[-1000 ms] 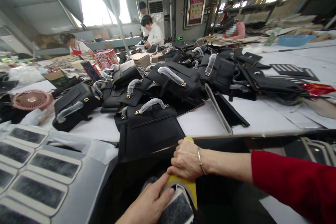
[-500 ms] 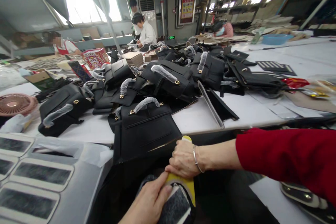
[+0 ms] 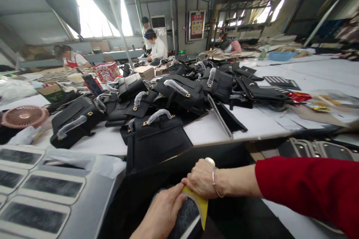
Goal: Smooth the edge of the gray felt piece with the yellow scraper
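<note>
Hands first: your right hand (image 3: 201, 182) is closed around a yellow scraper (image 3: 199, 202), fingers curled over its top with the pale handle end poking up above your knuckles. Your left hand (image 3: 161, 214) lies just below and to the left of it, fingers flat and pressing on a dark grey fuzzy piece (image 3: 185, 219) whose white edge runs out under the scraper's blade. Both rest on black material in your lap area, and just beyond your right knuckles a black handbag (image 3: 157, 142) hangs over the table edge (image 3: 246, 134).

Risk here, as I judge it, comes from how close your left fingertips sit to the scraper's lower edge: a hard push could ride the blade onto them, or skid the fuzzy piece sideways so it sets crooked. Uneven pressure could also leave an edge lifted.

Much is hard to read. The bottom of the frame cuts off your left wrist and the lower part of the fuzzy piece, so its full shape is unknown. The black surface under your hands is too dark to tell whether it belongs to the handbag or is a separate panel. To the left of your left hand, a sheet of similar dark patches (image 3: 33, 190) on white backing runs out of view.
</note>
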Tool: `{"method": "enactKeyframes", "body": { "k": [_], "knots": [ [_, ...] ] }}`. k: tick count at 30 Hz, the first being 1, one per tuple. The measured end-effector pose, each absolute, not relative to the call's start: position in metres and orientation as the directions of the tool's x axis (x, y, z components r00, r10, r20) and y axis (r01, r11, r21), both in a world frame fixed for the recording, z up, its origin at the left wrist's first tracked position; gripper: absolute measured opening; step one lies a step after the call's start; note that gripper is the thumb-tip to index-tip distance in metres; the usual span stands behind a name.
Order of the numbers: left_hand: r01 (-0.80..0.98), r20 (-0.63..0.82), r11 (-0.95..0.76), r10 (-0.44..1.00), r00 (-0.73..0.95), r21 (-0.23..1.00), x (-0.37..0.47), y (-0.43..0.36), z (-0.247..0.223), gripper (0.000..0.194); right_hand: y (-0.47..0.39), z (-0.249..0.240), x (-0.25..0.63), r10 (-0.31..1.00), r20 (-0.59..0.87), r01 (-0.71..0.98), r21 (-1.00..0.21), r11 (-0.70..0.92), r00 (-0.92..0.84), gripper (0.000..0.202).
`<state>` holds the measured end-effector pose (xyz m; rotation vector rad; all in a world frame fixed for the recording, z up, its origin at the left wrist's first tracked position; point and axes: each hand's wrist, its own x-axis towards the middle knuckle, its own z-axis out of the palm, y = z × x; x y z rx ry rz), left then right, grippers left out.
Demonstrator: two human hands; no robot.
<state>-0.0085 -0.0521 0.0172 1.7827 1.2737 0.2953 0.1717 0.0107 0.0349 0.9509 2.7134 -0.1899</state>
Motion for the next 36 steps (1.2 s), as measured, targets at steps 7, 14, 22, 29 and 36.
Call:
{"method": "enactKeyframes", "body": {
  "k": [7, 14, 22, 29, 36],
  "knots": [
    [0.546, -0.287, -0.044, 0.815, 0.504, 0.836, -0.018, -0.053, 0.03, 0.043, -0.02, 0.028, 0.167, 0.708, -0.227, 0.727, -0.001, 0.686, -0.668, 0.05],
    [0.45, -0.311, 0.054, 0.794, 0.522, 0.892, -0.02, -0.026, 0.019, 0.047, -0.039, 0.017, 0.173, 0.792, -0.206, 0.809, 0.001, 0.588, -0.575, 0.062],
    [0.342, -0.327, 0.138, 0.736, 0.592, 0.93, -0.008, -0.015, -0.002, 0.044, -0.046, 0.007, 0.183, 0.835, -0.232, 0.866, -0.183, 0.466, -0.498, 0.067],
    [0.353, -0.359, 0.165, 0.711, 0.605, 0.921, -0.011, -0.013, -0.001, 0.038, -0.056, -0.011, 0.211, 0.864, -0.406, 0.699, -0.709, -0.092, -0.297, 0.078],
    [0.377, -0.377, 0.161, 0.687, 0.621, 0.912, -0.01, -0.006, -0.008, 0.037, -0.069, -0.016, 0.207, 0.742, -0.512, -0.273, -0.71, -0.649, -0.432, 0.071]
  ]
}}
